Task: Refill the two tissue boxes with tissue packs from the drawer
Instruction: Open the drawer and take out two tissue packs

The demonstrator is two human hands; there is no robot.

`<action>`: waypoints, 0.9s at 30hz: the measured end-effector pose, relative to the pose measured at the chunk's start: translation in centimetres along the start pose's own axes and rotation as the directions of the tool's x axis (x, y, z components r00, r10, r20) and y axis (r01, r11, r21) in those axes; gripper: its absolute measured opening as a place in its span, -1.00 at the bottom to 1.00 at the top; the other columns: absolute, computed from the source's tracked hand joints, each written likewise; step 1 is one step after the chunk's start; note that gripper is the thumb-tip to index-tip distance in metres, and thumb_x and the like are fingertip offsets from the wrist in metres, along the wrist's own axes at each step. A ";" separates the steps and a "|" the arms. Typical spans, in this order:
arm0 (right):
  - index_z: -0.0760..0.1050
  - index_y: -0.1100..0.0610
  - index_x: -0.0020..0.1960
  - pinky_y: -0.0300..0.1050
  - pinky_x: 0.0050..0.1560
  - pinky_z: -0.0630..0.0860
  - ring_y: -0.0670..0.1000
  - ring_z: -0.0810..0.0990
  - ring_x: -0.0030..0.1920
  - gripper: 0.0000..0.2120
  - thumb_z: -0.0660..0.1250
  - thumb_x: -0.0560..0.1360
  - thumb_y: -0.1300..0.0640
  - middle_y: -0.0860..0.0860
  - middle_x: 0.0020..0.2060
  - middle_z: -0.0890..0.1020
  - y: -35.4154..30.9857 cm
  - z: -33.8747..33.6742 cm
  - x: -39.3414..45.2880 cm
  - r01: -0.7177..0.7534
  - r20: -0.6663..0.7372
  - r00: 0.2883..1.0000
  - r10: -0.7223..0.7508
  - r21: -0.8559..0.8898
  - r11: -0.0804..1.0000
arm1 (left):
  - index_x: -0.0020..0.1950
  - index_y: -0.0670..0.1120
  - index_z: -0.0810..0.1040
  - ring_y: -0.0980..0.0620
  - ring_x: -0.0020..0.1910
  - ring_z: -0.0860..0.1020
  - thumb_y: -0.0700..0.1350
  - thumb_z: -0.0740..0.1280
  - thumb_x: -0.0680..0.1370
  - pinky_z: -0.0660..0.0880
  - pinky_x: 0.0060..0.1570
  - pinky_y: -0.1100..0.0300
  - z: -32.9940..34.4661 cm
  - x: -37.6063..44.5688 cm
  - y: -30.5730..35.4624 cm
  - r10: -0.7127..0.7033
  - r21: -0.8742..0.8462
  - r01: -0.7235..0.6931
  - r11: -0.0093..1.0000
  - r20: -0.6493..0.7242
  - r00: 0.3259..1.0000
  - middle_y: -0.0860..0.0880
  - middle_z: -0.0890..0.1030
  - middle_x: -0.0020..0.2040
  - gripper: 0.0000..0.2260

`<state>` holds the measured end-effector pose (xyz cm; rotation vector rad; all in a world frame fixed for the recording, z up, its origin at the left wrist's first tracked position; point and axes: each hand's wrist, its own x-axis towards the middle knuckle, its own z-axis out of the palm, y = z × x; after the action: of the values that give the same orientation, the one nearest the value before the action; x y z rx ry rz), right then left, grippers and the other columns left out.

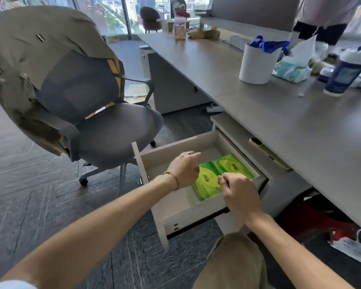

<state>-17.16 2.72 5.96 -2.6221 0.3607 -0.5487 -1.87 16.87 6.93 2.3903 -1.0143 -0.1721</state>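
The drawer (176, 207) under the grey desk (290, 126) stands pulled out, its front panel toward seven o'clock and its back toward one o'clock. Inside lie two green tissue packs (221, 176), flat on the drawer floor in the right half, side by side and touching. The nearer pack (206, 184) runs its long axis roughly from eleven to five o'clock; the farther pack (233, 166) lies beside it toward one o'clock, with a similar slant. Printed faces are up.

The left hand (184, 171) hangs over the drawer's middle, just at nine o'clock of the nearer pack, fingers curled loosely inward and holding nothing visible; a bracelet (173, 178) circles its wrist. The right hand (240, 191) sits over the near right corner of the drawer, covering the five o'clock end of the packs. Its fingers are drawn in narrow, fingertips (222, 180) pinched together right at the pack surface; whether they actually grip the wrapper cannot be told.

On the desk at one o'clock stand a white cylindrical container (256, 63) and an open soft tissue pack (292, 69). A grey office chair (96, 113) draped with a jacket stands at ten o'clock.
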 end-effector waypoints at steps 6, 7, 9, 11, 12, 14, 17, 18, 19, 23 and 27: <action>0.59 0.08 0.22 0.00 0.13 0.53 0.06 0.58 0.11 -0.70 0.15 0.62 0.09 0.02 0.09 0.66 2.2 0.7 3.3 -0.127 0.084 0.988 0.131 -0.051 0.991 | 0.60 0.16 0.23 -0.04 0.64 0.07 -0.03 0.17 0.65 0.13 0.56 -0.08 6.0 2.7 -0.7 0.208 0.310 -0.347 0.885 0.404 0.891 0.05 0.19 0.64 -0.50; 0.55 0.08 0.29 0.00 0.16 0.52 0.06 0.57 0.16 -0.67 0.12 0.63 0.08 0.03 0.15 0.65 2.5 0.9 3.9 -0.142 0.119 0.981 0.150 -0.069 0.987 | 0.61 0.19 0.16 -0.02 0.65 0.03 0.00 0.15 0.66 0.07 0.57 -0.07 5.9 2.6 -1.0 0.185 0.325 -0.337 0.884 0.419 0.889 0.07 0.13 0.66 -0.49; 0.47 0.07 0.40 0.03 0.23 0.49 0.09 0.52 0.25 -0.61 0.09 0.64 0.06 0.04 0.27 0.60 2.7 1.3 4.9 -0.175 0.189 0.963 0.194 -0.114 0.978 | 0.62 0.21 0.10 -0.01 0.65 -0.01 0.03 0.13 0.67 0.02 0.58 -0.05 5.6 2.0 -1.7 0.127 0.353 -0.290 0.890 0.419 0.899 0.07 0.07 0.67 -0.48; 0.40 0.08 0.45 0.07 0.31 0.43 0.15 0.44 0.35 -0.58 0.07 0.64 0.05 0.09 0.37 0.50 2.8 1.7 5.9 -0.227 0.253 0.930 0.267 -0.176 0.958 | 0.62 0.22 0.09 -0.01 0.65 -0.02 0.05 0.12 0.68 0.00 0.58 -0.03 4.9 1.4 -2.5 0.076 0.366 -0.241 0.899 0.412 0.908 0.06 0.06 0.67 -0.49; 0.37 0.09 0.47 0.10 0.36 0.39 0.18 0.38 0.39 -0.58 0.07 0.63 0.07 0.11 0.41 0.45 2.8 1.9 6.4 -0.267 0.274 0.907 0.320 -0.213 0.940 | 0.63 0.21 0.09 -0.01 0.65 -0.01 0.06 0.12 0.68 0.01 0.58 -0.03 4.4 1.1 -2.8 0.053 0.375 -0.219 0.901 0.406 0.913 0.06 0.06 0.67 -0.49; 0.37 0.12 0.45 0.18 0.39 0.34 0.22 0.31 0.44 -0.58 0.06 0.62 0.11 0.15 0.44 0.39 2.8 2.4 7.0 -0.349 0.293 0.853 0.432 -0.296 0.889 | 0.63 0.20 0.09 -0.03 0.65 0.00 0.07 0.12 0.68 0.04 0.57 -0.01 3.6 0.4 -3.6 0.010 0.397 -0.182 0.900 0.399 0.917 0.04 0.05 0.67 -0.49; 0.43 0.14 0.39 0.22 0.35 0.36 0.23 0.31 0.42 -0.59 0.07 0.59 0.10 0.16 0.44 0.36 1.9 3.5 7.4 -0.372 0.298 0.819 0.490 -0.373 0.850 | 0.63 0.20 0.08 -0.02 0.65 0.00 0.09 0.10 0.69 0.06 0.57 0.02 2.1 -0.4 -4.4 -0.053 0.414 -0.134 0.900 0.410 0.911 0.04 0.04 0.67 -0.50; 0.42 0.12 0.39 0.23 0.34 0.36 0.23 0.31 0.42 -0.59 0.10 0.59 0.07 0.16 0.45 0.35 1.5 3.9 7.5 -0.361 0.304 0.823 0.480 -0.373 0.855 | 0.63 0.21 0.07 0.00 0.65 0.00 0.11 0.08 0.69 0.08 0.57 0.02 1.7 -0.5 -4.7 -0.065 0.417 -0.125 0.900 0.412 0.909 0.05 0.04 0.67 -0.51; 0.41 0.10 0.40 0.24 0.34 0.36 0.23 0.30 0.43 -0.59 0.13 0.58 0.04 0.15 0.45 0.34 1.2 4.3 7.7 -0.339 0.305 0.835 0.458 -0.371 0.865 | 0.63 0.22 0.07 0.01 0.65 0.00 0.15 0.07 0.69 0.09 0.57 0.02 1.4 -0.6 -4.9 -0.076 0.413 -0.114 0.904 0.415 0.907 0.06 0.05 0.67 -0.51; 0.25 -0.02 0.48 0.32 0.46 0.20 0.29 0.19 0.51 -0.36 0.38 0.47 -0.06 0.19 0.52 0.20 1.3 5.7 8.9 -0.284 0.363 0.835 0.414 -0.361 0.888 | 0.64 0.20 0.04 0.01 0.65 -0.02 0.22 0.02 0.69 0.10 0.57 0.02 0.2 -1.3 -5.2 -0.134 0.419 -0.067 0.905 0.433 0.891 0.06 0.04 0.67 -0.48; -0.01 -0.09 0.52 0.32 0.43 0.18 0.34 0.23 0.48 -0.11 0.46 0.37 -0.05 0.25 0.52 0.14 2.0 6.8 9.7 -0.325 0.423 0.771 0.475 -0.381 0.866 | 0.65 0.19 0.01 0.01 0.65 -0.07 0.26 0.00 0.67 0.09 0.57 -0.03 -0.3 -1.9 -5.4 -0.166 0.402 -0.030 0.915 0.445 0.880 0.05 0.00 0.68 -0.45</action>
<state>-5.94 0.21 2.55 -2.6996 0.8557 0.3701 0.32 21.43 4.16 2.8375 -1.2790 -0.6630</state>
